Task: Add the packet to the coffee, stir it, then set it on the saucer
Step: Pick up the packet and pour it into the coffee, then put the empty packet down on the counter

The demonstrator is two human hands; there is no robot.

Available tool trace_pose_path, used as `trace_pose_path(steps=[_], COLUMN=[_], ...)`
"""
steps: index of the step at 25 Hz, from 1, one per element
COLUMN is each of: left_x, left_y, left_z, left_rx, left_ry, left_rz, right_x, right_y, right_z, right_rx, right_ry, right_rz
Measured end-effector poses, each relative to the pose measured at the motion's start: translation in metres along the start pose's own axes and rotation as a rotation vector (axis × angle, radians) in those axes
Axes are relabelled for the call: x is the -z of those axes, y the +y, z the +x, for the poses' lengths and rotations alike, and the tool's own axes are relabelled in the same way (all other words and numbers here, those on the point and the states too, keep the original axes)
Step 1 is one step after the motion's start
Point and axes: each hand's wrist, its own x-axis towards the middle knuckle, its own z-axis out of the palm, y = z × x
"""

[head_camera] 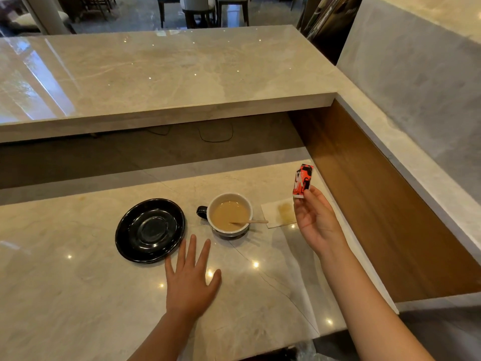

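Observation:
A white-lined cup (230, 213) with a dark handle on its left holds milky coffee. A wooden stirrer (251, 222) leans in it, its end poking over the right rim. Left of the cup lies an empty black saucer (150, 231). My right hand (313, 221) is raised to the right of the cup and pinches a red, black and white packet (301, 181) upright between thumb and fingertips. My left hand (191, 278) rests flat on the counter in front of the cup and saucer, fingers spread, holding nothing.
A white napkin (279, 213) with a brown stain lies right of the cup, partly behind my right hand. The marble counter (78, 295) ends at a wooden side panel (377, 217) on the right. A raised marble shelf (156, 74) runs across behind.

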Motion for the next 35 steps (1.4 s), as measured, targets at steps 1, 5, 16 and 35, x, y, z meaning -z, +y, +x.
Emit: trace_pose_path(steps=[1,5,16,35], left_x=[0.0,0.0,0.0,0.005], left_y=[0.0,0.001,0.0,0.003], left_z=[0.0,0.0,0.001,0.0], left_rx=[0.0,-0.005,0.009,0.008], left_ry=[0.003,0.013,-0.009,-0.041], left_rz=[-0.003,-0.015,0.025,0.051], right_x=[0.005,0.028,0.12,0.137], right_y=[-0.001,-0.003,-0.025,0.012], right_z=[-0.003,-0.009,-0.011,-0.029], right_rx=[0.005,0.044,0.041,0.603], right_ry=[0.007,0.04,0.467,0.04], right_rz=[0.034,-0.063,-0.767,-2.064])
